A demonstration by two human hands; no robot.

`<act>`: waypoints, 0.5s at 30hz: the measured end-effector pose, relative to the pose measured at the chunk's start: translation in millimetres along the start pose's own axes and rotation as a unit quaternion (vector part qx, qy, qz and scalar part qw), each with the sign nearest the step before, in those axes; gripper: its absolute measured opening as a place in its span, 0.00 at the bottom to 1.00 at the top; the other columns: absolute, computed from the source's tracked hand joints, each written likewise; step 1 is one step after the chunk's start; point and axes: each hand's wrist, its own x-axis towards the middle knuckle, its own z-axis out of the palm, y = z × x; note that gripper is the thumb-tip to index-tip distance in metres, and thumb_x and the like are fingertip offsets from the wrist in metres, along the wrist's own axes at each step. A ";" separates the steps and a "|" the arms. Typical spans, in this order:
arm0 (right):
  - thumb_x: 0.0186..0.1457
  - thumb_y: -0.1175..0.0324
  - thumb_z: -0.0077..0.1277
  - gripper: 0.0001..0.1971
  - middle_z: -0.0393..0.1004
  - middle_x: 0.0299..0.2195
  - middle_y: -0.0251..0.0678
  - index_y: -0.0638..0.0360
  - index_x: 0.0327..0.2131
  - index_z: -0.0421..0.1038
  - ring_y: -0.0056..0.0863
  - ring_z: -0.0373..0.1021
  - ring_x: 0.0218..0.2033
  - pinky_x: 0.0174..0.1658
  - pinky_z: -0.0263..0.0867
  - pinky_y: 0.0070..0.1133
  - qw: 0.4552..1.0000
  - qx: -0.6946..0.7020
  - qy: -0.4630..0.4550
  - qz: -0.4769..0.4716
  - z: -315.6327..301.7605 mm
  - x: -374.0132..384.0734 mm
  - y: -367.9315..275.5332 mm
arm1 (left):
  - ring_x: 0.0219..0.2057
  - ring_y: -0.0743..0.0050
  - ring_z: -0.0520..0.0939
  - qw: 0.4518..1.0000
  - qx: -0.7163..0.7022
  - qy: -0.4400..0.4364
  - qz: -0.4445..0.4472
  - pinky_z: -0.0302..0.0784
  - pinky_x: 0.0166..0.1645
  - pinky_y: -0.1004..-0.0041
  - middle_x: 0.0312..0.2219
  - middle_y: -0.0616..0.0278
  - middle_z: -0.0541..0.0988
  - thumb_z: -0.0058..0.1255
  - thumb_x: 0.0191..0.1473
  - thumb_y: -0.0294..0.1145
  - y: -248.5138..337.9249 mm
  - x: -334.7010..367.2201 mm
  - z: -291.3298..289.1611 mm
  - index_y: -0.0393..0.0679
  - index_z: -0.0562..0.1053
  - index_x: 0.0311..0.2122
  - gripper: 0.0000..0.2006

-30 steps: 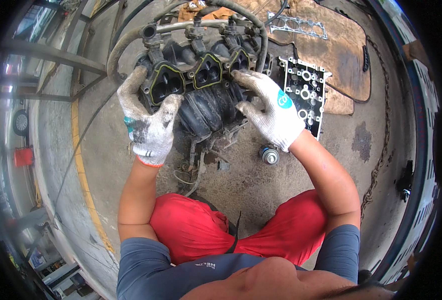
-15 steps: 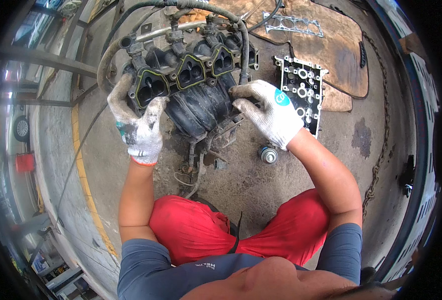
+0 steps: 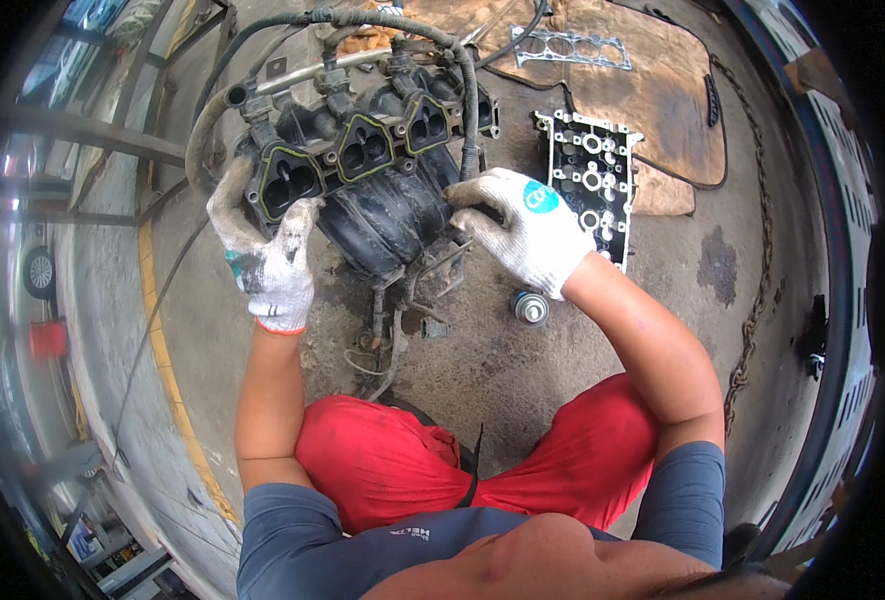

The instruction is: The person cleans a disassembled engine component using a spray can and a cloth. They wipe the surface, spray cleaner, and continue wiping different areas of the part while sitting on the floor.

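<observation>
A dirty black intake manifold [image 3: 388,222] stands in front of me, its oval ports rimmed with yellow-green gaskets. My left hand [image 3: 275,262], in a stained white glove, grips its left end, thumb at the near edge and fingers round the outer side. On the other end, my gloved right hand [image 3: 531,228] pinches the manifold's right edge just below a grey corrugated hose [image 3: 469,105]. The right fingertips are partly hidden, so the exact spot they hold is unclear. Dangling pipes and a thin hose [image 3: 395,350] hang below the manifold.
Right of the manifold lies a cylinder head [image 3: 592,181], with a spray can [image 3: 531,309] nearer me. A metal head gasket [image 3: 573,48] rests on stained brown cardboard [image 3: 653,85] at the back. A rusty chain [image 3: 760,290] runs along the right; metal framing [image 3: 83,133] stands left.
The whole view has shifted slightly, so things sit a little farther left. Both hands keep the same hold on the manifold.
</observation>
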 end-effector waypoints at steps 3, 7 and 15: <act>0.63 0.60 0.59 0.13 0.81 0.43 0.42 0.54 0.47 0.80 0.45 0.77 0.47 0.51 0.73 0.34 1.000 0.000 -0.018 0.005 -3.5 0.2 -3.0 | 0.63 0.55 0.71 1.000 -0.004 -0.007 -0.001 0.63 0.71 0.58 0.60 0.48 0.70 0.68 0.51 0.24 -4.1 0.0 -2.9 0.33 0.65 0.63 0.35; 0.63 0.59 0.57 0.13 0.81 0.44 0.43 0.54 0.47 0.80 0.45 0.77 0.48 0.52 0.73 0.34 0.999 -0.013 -0.023 0.026 -7.0 0.4 -6.3 | 0.64 0.54 0.71 0.998 0.034 -0.023 0.040 0.62 0.72 0.57 0.60 0.47 0.70 0.68 0.53 0.27 -8.0 1.1 -5.8 0.33 0.64 0.64 0.35; 0.65 0.57 0.56 0.17 0.80 0.48 0.46 0.54 0.51 0.79 0.46 0.75 0.53 0.56 0.71 0.34 0.992 0.004 0.011 0.124 -3.3 2.8 11.4 | 0.64 0.54 0.70 1.000 0.003 -0.015 0.010 0.62 0.72 0.57 0.61 0.47 0.69 0.68 0.54 0.29 -5.6 -0.5 -4.3 0.33 0.64 0.64 0.35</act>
